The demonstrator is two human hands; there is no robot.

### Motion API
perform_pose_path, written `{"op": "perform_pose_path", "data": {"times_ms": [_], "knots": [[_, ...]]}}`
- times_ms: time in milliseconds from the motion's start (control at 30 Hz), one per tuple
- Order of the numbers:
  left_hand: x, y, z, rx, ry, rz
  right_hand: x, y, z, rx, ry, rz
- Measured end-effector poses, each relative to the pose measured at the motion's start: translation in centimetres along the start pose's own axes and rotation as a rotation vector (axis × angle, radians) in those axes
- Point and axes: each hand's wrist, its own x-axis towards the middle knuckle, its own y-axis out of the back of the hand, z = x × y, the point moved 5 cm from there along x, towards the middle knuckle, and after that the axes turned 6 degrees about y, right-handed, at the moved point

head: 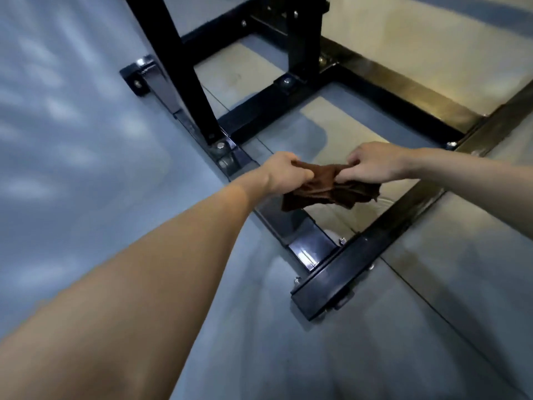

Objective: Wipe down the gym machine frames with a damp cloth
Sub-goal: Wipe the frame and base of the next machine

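We judge the brown cloth [328, 187] is being refolded, so we should bunch it into a firm pad before pressing it on the black frame rail [277, 223] just below. Both arms reach forward; left hand [284, 173] and right hand [372, 163] each pinch the cloth's top edge, held above the floor

The scene is seen from a single head-worn, wide-angle camera, aimed forward and steeply down. The view is tilted, so that the glossy grey floor [86, 140] runs slantwise across the picture. Both bare forearms are seen reaching away from the lens, the left one entering very close at the lower left corner. The black-painted steel machine frame [360, 264] is taken from above at close range, its base rails filling the middle and its uprights cut off by the top edge.
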Motion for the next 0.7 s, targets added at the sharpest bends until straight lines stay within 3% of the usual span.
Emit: {"op": "perform_pose_path", "data": {"times_ms": [167,333,467,600,700], "knots": [[-0.3,1.2,0.0,-0.079,0.008,-0.001,-2.4,0.9,-0.6,0.254,0.006,-0.043],[-3.1,-0.4,-0.6,0.031,0.025,-0.253,-3.6,-1.2,-2.0,0.071,0.024,-0.066],[-3.2,-1.7,-2.3,-0.088,-0.008,-0.268,-4.4,-3.7,-2.0,0.175,-0.071,0.073],[-3.5,-1.4,-2.9,-0.115,-0.116,-0.087,-5.7,-5.0,-2.5,0.44,-0.139,0.188],[-4.8,-1.0,-1.8,-0.031,-0.294,0.161,-6.5,-5.3,-4.2,0.949,-0.213,0.239]]}}
